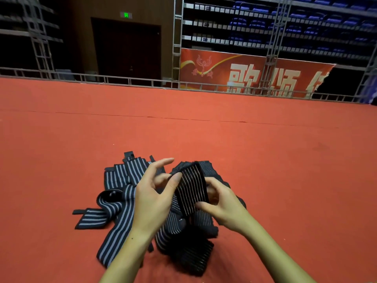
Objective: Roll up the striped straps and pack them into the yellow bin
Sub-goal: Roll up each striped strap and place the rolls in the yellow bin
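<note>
A black strap with thin pale stripes [191, 190] is held up between my hands above a heap of straps. My right hand [222, 205] grips its right side, thumb in front and fingers curled behind. My left hand [155, 197] pinches its left edge with the thumb tip, the index finger stretched out above. Under the hands lies a pile of black and grey striped straps [116, 203] spread loosely on the red carpet. No yellow bin is in view.
Red carpet [265, 160] covers the floor all around the pile. A metal truss rail [122, 80] borders its far edge, with a red banner [255, 72] and blue stadium seats behind it.
</note>
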Demonstrator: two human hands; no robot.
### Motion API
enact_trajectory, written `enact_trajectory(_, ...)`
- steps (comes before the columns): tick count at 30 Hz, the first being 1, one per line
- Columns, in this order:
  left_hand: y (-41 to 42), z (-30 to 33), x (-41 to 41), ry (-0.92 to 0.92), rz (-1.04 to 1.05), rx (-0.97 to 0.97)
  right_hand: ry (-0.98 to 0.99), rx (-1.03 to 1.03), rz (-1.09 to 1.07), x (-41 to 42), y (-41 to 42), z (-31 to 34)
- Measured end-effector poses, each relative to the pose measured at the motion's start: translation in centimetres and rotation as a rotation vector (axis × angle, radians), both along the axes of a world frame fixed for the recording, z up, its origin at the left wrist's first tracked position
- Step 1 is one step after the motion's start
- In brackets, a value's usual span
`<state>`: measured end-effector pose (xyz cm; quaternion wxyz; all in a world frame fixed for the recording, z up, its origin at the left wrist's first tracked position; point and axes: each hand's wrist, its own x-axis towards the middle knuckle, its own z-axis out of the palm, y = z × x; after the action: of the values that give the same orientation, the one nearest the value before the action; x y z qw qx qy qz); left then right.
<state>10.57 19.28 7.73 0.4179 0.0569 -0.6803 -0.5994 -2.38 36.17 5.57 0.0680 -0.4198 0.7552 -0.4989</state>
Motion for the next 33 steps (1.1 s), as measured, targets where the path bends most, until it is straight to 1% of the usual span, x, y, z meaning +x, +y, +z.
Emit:
enact_trajectory(5,-0.5,0.1,0.2,-0.051,-0.018,-0.006,0.045,0.005,-0.092,-0.4,1.2,0.3)
enact_trajectory(7,-0.3,-0.2,0.3,-0.074,-0.058,-0.003,0.094,0.080,-0.144,-0.8,1.6,0.4)
enact_trajectory(10,0.2,-0.6,0.6,-0.101,-0.164,-0.059,0.157,0.208,-0.188,-1.5,2.4,0.4)
enact_trajectory(12,0.3,-0.9,0.6,-0.108,-0.211,-0.054,0.071,0.144,-0.140,-1.7,2.8,0.5)
enact_trajectory(15,-0.3,-2.2,0.1,-0.152,-0.210,0.048,-0.067,-0.043,-0.072,-1.3,3.3,1.2)
enact_trajectory(16,-0.5,-3.0,-0.2,-0.205,-0.189,0.058,-0.094,-0.097,-0.055,-1.1,3.3,1.5)
enact_trajectory(18,-1.1,-5.1,-0.9,-0.361,-0.156,0.007,-0.151,-0.184,-0.027,-0.5,3.2,2.1)
enact_trajectory(20,-1.2,-6.5,-1.7,-0.522,-0.185,-0.066,-0.181,-0.247,-0.017,0.2,3.1,2.5)
enact_trajectory(21,-0.8,-6.7,-1.9,-0.566,-0.223,-0.066,-0.181,-0.264,-0.013,0.5,3.1,2.6)
enact_trajectory(22,-0.5,-6.5,-2.2,-0.568,-0.267,-0.024,-0.176,-0.269,-0.003,0.8,3.2,2.5)
enact_trajectory(23,-0.1,-6.3,-2.6,-0.531,-0.309,0.075,-0.174,-0.264,0.015,1.1,3.3,2.2)
enact_trajectory(25,0.4,-5.7,-3.5,-0.456,-0.400,0.364,-0.174,-0.221,0.053,1.6,3.7,1.5)
enact_trajectory(26,0.4,-5.6,-4.0,-0.441,-0.419,0.444,-0.175,-0.190,0.065,1.8,4.1,1.0)
enact_trajectory(27,0.4,-5.3,-4.3,-0.424,-0.411,0.454,-0.173,-0.160,0.082,2.0,4.5,0.5)
enact_trajectory(30,-0.1,-5.6,-4.9,-0.345,-0.302,0.362,-0.163,-0.061,0.150,2.8,5.7,-0.5)
enact_trajectory(32,-0.4,-5.7,-4.6,-0.307,-0.249,0.219,-0.165,-0.052,0.124,2.7,6.1,-1.3)
enact_trajectory(33,-0.4,-5.7,-4.2,-0.280,-0.243,0.141,-0.154,-0.075,0.067,2.4,6.2,-1.7)
